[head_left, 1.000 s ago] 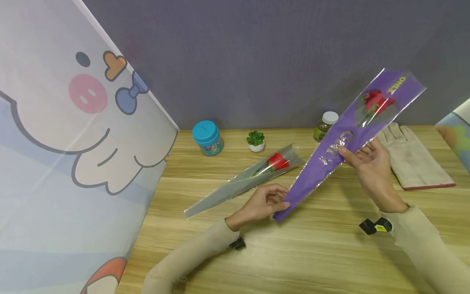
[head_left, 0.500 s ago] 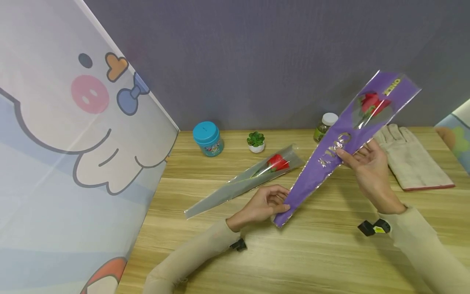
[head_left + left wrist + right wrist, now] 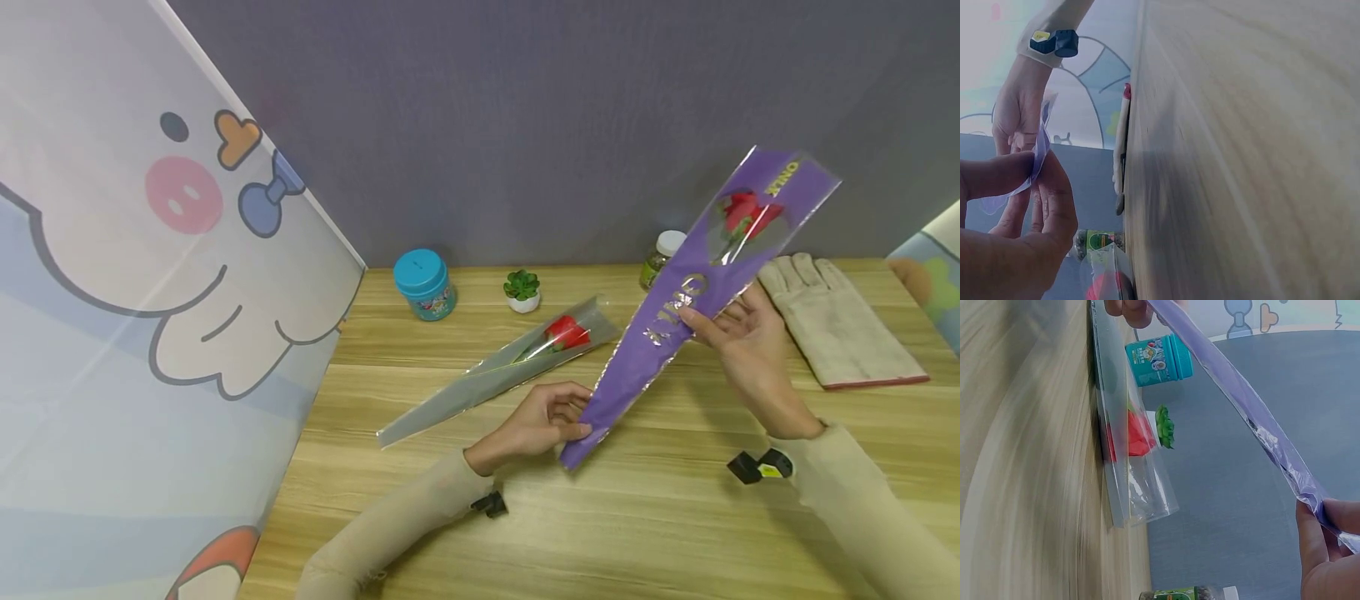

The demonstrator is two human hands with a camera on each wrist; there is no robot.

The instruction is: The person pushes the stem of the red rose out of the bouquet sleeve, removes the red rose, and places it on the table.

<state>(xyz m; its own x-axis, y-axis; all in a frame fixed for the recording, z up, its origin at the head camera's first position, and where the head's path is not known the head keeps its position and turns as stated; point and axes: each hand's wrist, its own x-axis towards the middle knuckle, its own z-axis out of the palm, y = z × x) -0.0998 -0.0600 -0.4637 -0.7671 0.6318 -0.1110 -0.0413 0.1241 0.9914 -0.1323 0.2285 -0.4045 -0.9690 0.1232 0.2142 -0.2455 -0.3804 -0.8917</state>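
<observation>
Both hands grip the glossy purple sleeve: left hand pinches its tip, right hand its middle. Clear-wrapped rose, teal jar and canvas glove lie on the woodgrain bench

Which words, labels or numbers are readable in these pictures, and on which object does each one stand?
"ONLY" in large silver letters, seen upside down: on the purple sleeve.
"ONLY" in small letters at its wide end: the last letter is unclear.
Label on the teal jar: too blurred to read.
Label on the white-capped bottle: too small to read.
</observation>
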